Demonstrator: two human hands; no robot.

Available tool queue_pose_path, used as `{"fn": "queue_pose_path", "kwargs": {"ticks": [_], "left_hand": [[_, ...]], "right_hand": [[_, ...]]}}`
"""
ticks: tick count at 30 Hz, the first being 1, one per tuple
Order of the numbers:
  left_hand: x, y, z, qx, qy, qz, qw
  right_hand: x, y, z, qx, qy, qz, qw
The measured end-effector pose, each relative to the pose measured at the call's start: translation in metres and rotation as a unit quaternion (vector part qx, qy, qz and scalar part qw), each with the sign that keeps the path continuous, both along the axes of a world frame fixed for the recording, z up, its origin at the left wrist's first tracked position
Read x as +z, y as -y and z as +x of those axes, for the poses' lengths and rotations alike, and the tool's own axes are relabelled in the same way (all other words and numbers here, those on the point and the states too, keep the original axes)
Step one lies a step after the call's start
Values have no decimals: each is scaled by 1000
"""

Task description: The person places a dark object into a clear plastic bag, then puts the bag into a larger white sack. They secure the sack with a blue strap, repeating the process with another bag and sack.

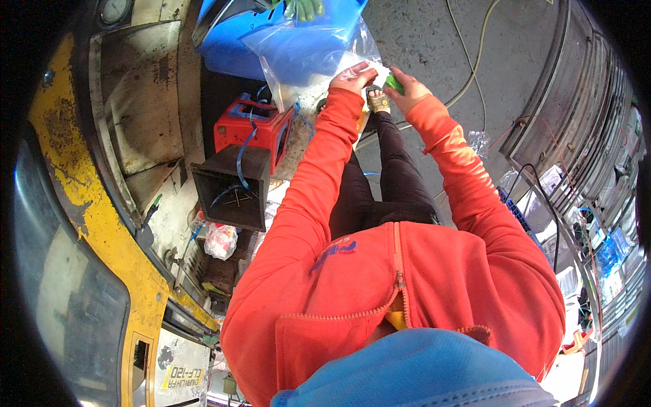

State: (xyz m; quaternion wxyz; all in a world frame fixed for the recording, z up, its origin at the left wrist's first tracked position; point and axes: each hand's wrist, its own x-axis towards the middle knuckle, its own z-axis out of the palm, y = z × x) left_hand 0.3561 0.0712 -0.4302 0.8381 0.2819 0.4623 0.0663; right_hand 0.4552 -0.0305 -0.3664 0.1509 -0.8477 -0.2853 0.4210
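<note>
My left hand (351, 78) is closed, its fingertips at the edge of a clear plastic bag (281, 57). The bag spreads out to the left and away, over the front of a blue bin (230, 51). Close by on the right, my right hand (412, 93) is closed around a small bright green piece (393, 83); its kind is hard to make out. Something white and glaring shows between the two hands, too bright to identify.
A red plastic frame (224, 132) and a black square funnel-like box (234, 190) stand left of my arm. A yellow machine (81, 149) fills the far left. Green gloved fingers (304, 8) show at the top. A hose (468, 85) crosses the grey floor; metal racks (576, 102) line the right.
</note>
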Motion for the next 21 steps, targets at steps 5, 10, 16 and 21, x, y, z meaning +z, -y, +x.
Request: {"fn": "queue_pose_path", "kwargs": {"ticks": [5,10,16,21], "left_hand": [[0,2,0,-5,4,-11,1000],[7,3,0,-32,6,-23,999],[14,6,0,-3,-3,-17,1000],[13,2,-3,-26,-8,37,999]], "right_hand": [[1,-2,0,5,23,-6,1000],[-3,-6,3,5,27,-6,1000],[-5,-8,4,14,29,-33,999],[-1,-8,1,14,44,-17,999]]}}
